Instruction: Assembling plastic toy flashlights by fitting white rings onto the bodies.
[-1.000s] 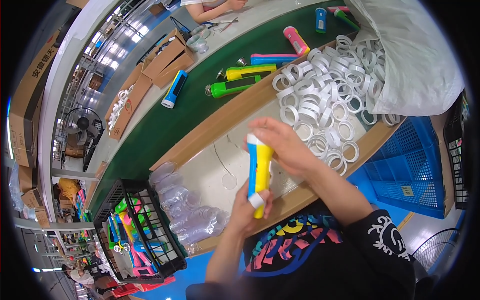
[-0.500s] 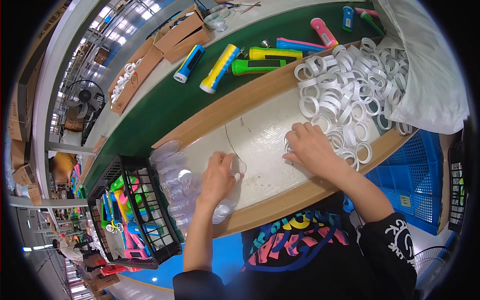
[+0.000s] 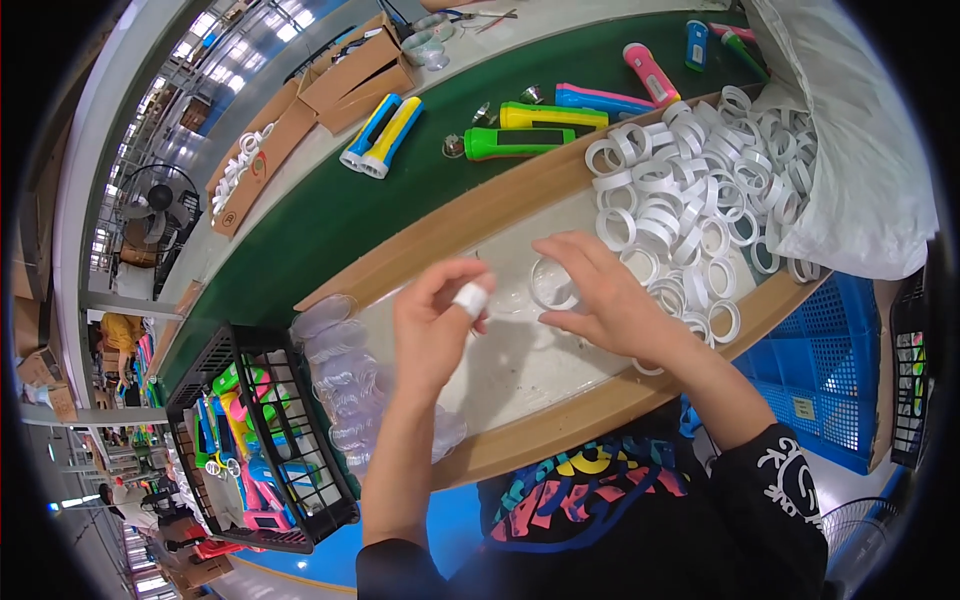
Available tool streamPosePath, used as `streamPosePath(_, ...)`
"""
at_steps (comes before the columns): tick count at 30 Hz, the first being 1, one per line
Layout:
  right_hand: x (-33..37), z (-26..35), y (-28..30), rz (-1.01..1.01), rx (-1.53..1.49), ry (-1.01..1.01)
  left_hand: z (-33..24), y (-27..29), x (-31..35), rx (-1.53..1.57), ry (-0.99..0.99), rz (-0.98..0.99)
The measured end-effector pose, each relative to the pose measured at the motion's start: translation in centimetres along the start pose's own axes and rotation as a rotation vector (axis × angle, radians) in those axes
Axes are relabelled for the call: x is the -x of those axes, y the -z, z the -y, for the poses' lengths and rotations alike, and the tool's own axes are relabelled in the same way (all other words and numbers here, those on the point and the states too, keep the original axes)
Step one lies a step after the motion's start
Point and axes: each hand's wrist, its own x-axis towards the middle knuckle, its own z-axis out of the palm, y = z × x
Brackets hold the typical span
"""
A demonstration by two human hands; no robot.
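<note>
My right hand [image 3: 615, 300] grips a white ring [image 3: 546, 284] by its edge, between thumb and fingers, above the cardboard tray [image 3: 520, 425]. Facing it, my left hand [image 3: 435, 325] has its fingers bent toward the thumb, which wears a white wrap [image 3: 470, 298]. A clear disc [image 3: 512, 300] shows faintly at its fingertips, blurred against the tray floor. Overlapping clear discs [image 3: 345, 375] lie at the tray's left end, beside my left forearm. Heaped at the right end are many white rings [image 3: 690, 190].
Behind the tray, a green belt [image 3: 300, 225] carries several colourful flashlights [image 3: 520, 142] and small reflectors. A black crate [image 3: 320, 460] of flashlights stands left. At right are a blue crate [image 3: 810, 370] and a white plastic bag [image 3: 860, 150]. Cardboard boxes [image 3: 355, 75] sit beyond the belt.
Both hands have lifted and come closer together; the right now holds up a white ring. On the belt, the yellow flashlight has shifted left, against the blue one.
</note>
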Motion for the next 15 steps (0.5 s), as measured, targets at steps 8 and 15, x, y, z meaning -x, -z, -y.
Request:
streamPosePath(8, -0.4, -3.6, 2.2, -0.152, -0.018, -0.016, -0.7, -5.6, -11.3, -0.546, -0.468, -0.011)
streamPosePath(15, -0.9, -5.3, 3.8, -0.185, -0.142, -0.136, 0.9, -14.6, -25.9, -1.065, -0.82, 0.265)
